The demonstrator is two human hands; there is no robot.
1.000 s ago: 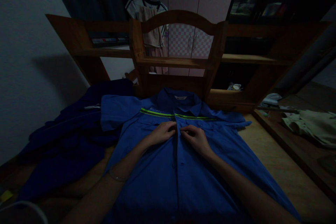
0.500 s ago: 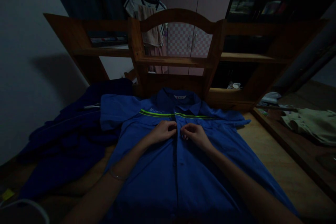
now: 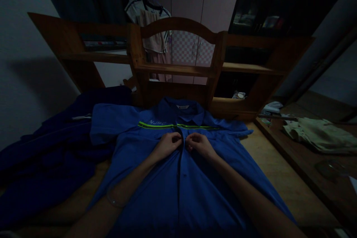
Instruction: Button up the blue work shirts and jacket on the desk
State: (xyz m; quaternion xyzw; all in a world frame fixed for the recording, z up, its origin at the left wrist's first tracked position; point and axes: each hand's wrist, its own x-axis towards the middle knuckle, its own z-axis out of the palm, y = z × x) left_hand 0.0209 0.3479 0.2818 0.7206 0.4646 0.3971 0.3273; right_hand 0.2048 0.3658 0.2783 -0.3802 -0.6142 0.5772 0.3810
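A blue work shirt [image 3: 156, 186] with a green reflective stripe across the chest lies front-up on a wooden surface, collar away from me. My left hand [image 3: 166, 144] pinches the left edge of the button placket just below the stripe. Directly beside it, my right hand [image 3: 198, 144] pinches the right edge, fingers curled. The two hands nearly touch at the shirt's centre line. A thin bracelet circles my left wrist.
A dark navy garment [image 3: 50, 156] is heaped to the left of the shirt. A wooden headboard with shelves [image 3: 178, 68] stands right behind the collar. A pale green garment [image 3: 318, 135] lies on a ledge at right. The room is dim.
Both hands have drawn slightly closer together on the placket. The view has shifted, so the shirt sits a little further left in the picture.
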